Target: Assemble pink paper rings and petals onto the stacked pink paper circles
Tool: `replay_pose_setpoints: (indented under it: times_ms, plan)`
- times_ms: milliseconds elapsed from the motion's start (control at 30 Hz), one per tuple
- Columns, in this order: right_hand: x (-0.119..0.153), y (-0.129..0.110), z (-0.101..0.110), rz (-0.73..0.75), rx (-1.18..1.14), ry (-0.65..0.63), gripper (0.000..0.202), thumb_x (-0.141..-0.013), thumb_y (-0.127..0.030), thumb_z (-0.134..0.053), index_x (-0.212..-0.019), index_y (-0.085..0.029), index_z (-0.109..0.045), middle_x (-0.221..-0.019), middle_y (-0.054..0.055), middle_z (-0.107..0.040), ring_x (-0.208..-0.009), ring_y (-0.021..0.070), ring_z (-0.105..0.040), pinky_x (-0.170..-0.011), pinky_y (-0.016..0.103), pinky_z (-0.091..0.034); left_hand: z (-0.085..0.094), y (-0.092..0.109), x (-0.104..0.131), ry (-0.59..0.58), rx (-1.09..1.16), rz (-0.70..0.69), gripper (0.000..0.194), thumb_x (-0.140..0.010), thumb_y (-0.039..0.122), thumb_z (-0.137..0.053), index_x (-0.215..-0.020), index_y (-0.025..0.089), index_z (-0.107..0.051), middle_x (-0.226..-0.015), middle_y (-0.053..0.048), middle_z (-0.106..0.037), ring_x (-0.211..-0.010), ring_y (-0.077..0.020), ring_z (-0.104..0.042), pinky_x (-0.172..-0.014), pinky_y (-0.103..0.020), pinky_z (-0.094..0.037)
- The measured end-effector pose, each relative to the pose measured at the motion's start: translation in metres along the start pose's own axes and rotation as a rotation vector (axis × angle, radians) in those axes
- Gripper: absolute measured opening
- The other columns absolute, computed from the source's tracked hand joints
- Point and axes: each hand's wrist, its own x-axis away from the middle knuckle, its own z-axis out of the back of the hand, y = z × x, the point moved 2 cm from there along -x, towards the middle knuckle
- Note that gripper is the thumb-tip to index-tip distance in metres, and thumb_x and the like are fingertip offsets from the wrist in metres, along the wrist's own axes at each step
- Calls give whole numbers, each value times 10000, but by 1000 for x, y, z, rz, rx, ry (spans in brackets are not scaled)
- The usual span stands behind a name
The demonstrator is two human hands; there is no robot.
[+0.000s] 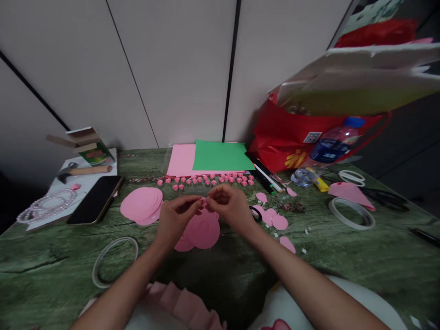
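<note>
Near the middle of the table, my left hand [177,216] and my right hand [228,206] meet fingertip to fingertip, both pinching a small pink paper piece [204,201]. Just below them lie overlapping pink paper discs [204,231]. Another stack of pink discs [141,205] rests left of my left hand. Behind my hands, several small rolled pink pieces [199,180] form rows in front of a green sheet [222,156] and a pink sheet [180,159]. Loose pink circles [270,216] are scattered right of my right hand.
A phone [96,199], hammer [85,170], pearl strand [48,205] and small box [94,149] are at the left. Tape rolls [115,261] lie on both sides. At the right stand a water bottle [326,151] and a red bag [280,133], with scissors [387,197] nearer.
</note>
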Motion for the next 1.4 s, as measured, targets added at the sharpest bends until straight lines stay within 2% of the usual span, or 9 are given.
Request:
replay_pose_setpoints:
  times_ms: [300,433,567,733,900,1133,1400]
  plan:
    - [3,-3,-3,92,9,4,96,-705,-225,-616,-754,-172,-553,-663,14,-630,-601,136,-627,-594,279,-529,-1,3,2,-39,-4,-21,137,-696,204,-610,-787,153,-699,-676,-40,-700,-555,-127,-638,-568,-232,-539]
    - [5,-6,-3,117,32,-21,105,-690,-207,-628,-772,-171,-573,-704,24,-645,-649,143,-638,-637,289,-535,0,2,1,-4,-24,-40,132,-689,205,-613,-775,158,-700,-673,-42,-700,-559,-132,-641,-577,-243,-544]
    - [6,-9,-4,140,92,-45,78,-701,-160,-598,-777,-172,-587,-726,30,-651,-666,144,-640,-655,290,-537,0,-2,1,4,-10,-17,134,-683,215,-626,-783,152,-690,-700,-48,-704,-576,-143,-653,-584,-247,-552]
    - [7,-11,-4,203,177,-50,97,-739,-148,-540,-780,-194,-615,-729,20,-657,-663,136,-625,-632,270,-520,-2,-4,3,17,96,73,230,-665,234,-644,-877,145,-656,-747,-50,-711,-575,-160,-665,-582,-272,-569]
    - [8,-14,-4,294,363,-67,146,-727,-103,-528,-775,-192,-633,-728,17,-660,-649,131,-602,-608,248,-483,-3,-3,4,4,72,69,190,-658,217,-647,-830,139,-662,-740,-53,-710,-592,-158,-667,-594,-255,-563]
    - [7,-14,-3,294,412,-33,120,-727,-111,-533,-753,-184,-624,-695,16,-648,-625,129,-590,-605,249,-467,-3,2,5,22,52,46,138,-664,213,-647,-775,133,-665,-683,-44,-704,-578,-151,-661,-594,-247,-560]
    - [10,-13,-7,241,315,5,119,-725,-127,-530,-767,-194,-619,-710,26,-650,-631,139,-603,-597,262,-486,-4,6,5,58,42,25,140,-672,229,-650,-782,144,-665,-717,-44,-707,-602,-153,-662,-603,-248,-565]
